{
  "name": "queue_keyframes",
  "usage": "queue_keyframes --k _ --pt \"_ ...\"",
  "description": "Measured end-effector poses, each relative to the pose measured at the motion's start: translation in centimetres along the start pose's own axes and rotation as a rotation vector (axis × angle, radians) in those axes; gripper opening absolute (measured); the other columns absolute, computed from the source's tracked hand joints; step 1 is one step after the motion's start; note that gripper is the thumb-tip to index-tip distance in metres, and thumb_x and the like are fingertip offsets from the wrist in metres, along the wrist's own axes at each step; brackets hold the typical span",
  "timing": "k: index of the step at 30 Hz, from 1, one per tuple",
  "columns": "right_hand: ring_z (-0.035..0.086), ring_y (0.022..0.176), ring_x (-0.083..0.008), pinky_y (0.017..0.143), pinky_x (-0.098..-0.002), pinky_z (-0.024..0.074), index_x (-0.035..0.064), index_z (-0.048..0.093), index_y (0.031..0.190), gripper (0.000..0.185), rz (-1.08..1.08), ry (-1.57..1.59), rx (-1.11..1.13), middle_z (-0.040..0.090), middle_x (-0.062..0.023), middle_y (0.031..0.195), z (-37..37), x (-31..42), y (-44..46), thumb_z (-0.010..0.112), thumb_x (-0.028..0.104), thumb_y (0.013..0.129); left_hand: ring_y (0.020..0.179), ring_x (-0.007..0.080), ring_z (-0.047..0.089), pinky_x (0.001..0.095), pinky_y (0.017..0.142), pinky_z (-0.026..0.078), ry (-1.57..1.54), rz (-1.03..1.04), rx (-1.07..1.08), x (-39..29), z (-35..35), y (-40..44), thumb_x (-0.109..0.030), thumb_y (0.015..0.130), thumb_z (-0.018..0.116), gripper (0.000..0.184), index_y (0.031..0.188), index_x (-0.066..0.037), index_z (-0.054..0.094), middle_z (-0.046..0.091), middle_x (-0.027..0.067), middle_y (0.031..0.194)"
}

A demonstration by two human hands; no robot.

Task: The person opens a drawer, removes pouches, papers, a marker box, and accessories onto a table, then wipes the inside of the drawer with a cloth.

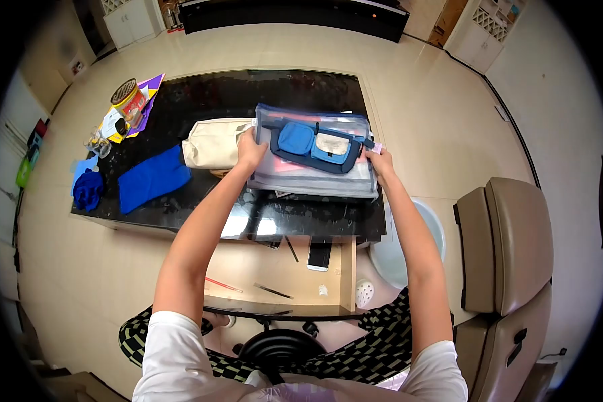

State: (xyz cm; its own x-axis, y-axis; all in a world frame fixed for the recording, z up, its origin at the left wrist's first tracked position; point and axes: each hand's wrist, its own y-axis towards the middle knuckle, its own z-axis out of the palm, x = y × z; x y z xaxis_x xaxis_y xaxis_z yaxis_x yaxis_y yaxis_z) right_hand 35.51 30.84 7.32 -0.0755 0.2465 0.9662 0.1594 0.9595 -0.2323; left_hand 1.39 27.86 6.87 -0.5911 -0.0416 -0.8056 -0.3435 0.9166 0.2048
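Note:
A see-through zip document bag (pixel 308 183) with dark blue edging lies at the right of the black table. On top of it rests a blue pencil case (pixel 295 138) with a pale grey pocket. My left hand (pixel 251 151) grips the bag's left edge, fingers closed. At the opposite edge, my right hand (pixel 380 164) is closed on the bag near a pink tab. Papers show faintly through the bag. A cream canvas pouch (pixel 211 144) lies just left of my left hand, beside a folded blue cloth (pixel 154 179).
An open drawer (pixel 248 275) under the black table (pixel 261 84) holds a phone (pixel 319 255) and several pens. At the far left stand a snack tub (pixel 128 104), a glass (pixel 98 144) and a crumpled blue cloth (pixel 88 189). A basin (pixel 422 234) and brown sofa (pixel 516 248) are on the right.

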Motion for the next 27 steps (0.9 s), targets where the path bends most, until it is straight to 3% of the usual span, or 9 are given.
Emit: queue_keyframes --k 3,8,11,14,17,18,20,24,27 --pt "0.059 0.081 -0.0197 0.069 -0.0296 0.0482 -0.0047 0.048 0.105 0.035 -0.135 -0.158 -0.028 0.058 -0.0140 0.095 -0.1 -1.2 0.5 0.056 0.004 0.072 0.105 0.0345 0.049 0.0349 0.092 0.038 0.007 0.047 0.038 -0.6 -0.8 -1.1 -0.011 0.065 0.063 0.055 0.114 0.005 0.046 0.052 0.0233 0.110" --pt "0.054 0.098 -0.0277 0.084 -0.0342 0.0416 -0.0026 0.045 0.113 0.052 -0.141 -0.305 -0.119 0.056 -0.0182 0.106 -1.2 -2.3 0.2 0.061 0.012 0.066 0.105 0.0345 0.048 0.0360 0.092 0.037 0.055 0.213 0.083 -1.6 -3.1 -4.4 -0.011 0.068 0.060 0.051 0.114 0.006 0.046 0.051 0.0234 0.111" --pt "0.050 0.101 -0.0241 0.086 -0.0320 0.0391 -0.0079 0.037 0.118 0.056 -0.171 -0.356 -0.198 0.051 -0.0189 0.109 -0.8 -0.4 -3.5 0.059 0.009 0.070 0.107 0.0297 0.050 0.0334 0.091 0.038 0.044 0.227 0.109 -2.2 -4.9 -6.2 -0.012 0.073 0.059 0.046 0.115 0.002 0.048 0.052 0.0193 0.113" --pt "0.049 0.102 -0.0246 0.089 -0.0306 0.0368 -0.0055 0.041 0.117 0.052 -0.186 -0.349 -0.170 0.050 -0.0179 0.110 -1.4 -1.3 -4.5 0.059 0.010 0.070 0.092 0.0190 0.056 0.0266 0.078 0.043 -0.160 0.211 0.105 -2.4 -6.6 -8.4 -0.010 0.080 0.055 0.029 0.106 0.003 0.055 0.059 0.0151 0.102" --pt "0.051 0.098 -0.0202 0.085 -0.0271 0.0384 -0.0031 0.047 0.112 0.042 -0.290 -0.378 -0.169 0.053 -0.0133 0.106 -0.9 -1.2 -7.5 0.058 0.012 0.075 0.080 0.0152 0.058 0.0259 0.073 0.044 -0.337 0.112 0.207 -2.7 -9.3 -11.1 -0.015 0.078 0.058 0.026 0.097 0.003 0.059 0.063 0.0108 0.088" --pt "0.051 0.095 -0.0177 0.083 -0.0259 0.0389 -0.0028 0.049 0.109 0.037 -0.270 -0.276 -0.103 0.055 -0.0115 0.103 -0.7 -0.4 -9.3 0.057 0.014 0.077 0.073 0.0096 0.056 0.0235 0.069 0.045 -0.416 0.066 0.269 -1.9 -9.7 -11.8 -0.017 0.079 0.060 0.023 0.091 0.003 0.062 0.063 0.0059 0.078" --pt "0.052 0.086 -0.0121 0.078 -0.0233 0.0398 -0.0017 0.053 0.102 0.026 -0.329 -0.187 -0.040 0.059 -0.0078 0.094 -0.3 -1.1 -11.4 0.052 0.018 0.084 0.073 0.0095 0.056 0.0232 0.069 0.045 -0.413 0.051 0.364 -0.8 -11.3 -13.6 -0.016 0.079 0.060 0.022 0.089 0.003 0.062 0.063 0.0055 0.077" --pt "0.054 0.075 -0.0105 0.071 -0.0229 0.0422 -0.0015 0.058 0.091 0.021 -0.339 -0.055 0.116 0.061 -0.0046 0.080 0.9 -0.6 -18.4 0.050 0.018 0.087 0.072 0.0081 0.056 0.0216 0.067 0.045 -0.372 -0.045 0.560 0.9 -13.8 -18.4 -0.015 0.081 0.060 0.019 0.087 0.003 0.063 0.062 0.0039 0.076" --pt "0.056 0.072 -0.0100 0.067 -0.0220 0.0443 -0.0023 0.059 0.088 0.018 -0.257 -0.043 0.416 0.062 -0.0068 0.079 1.3 -1.8 -22.0 0.052 0.015 0.085 0.072 0.0074 0.056 0.0208 0.068 0.045 -0.379 -0.116 0.652 2.6 -14.8 -21.2 -0.014 0.079 0.062 0.019 0.089 0.002 0.063 0.063 0.0032 0.077"
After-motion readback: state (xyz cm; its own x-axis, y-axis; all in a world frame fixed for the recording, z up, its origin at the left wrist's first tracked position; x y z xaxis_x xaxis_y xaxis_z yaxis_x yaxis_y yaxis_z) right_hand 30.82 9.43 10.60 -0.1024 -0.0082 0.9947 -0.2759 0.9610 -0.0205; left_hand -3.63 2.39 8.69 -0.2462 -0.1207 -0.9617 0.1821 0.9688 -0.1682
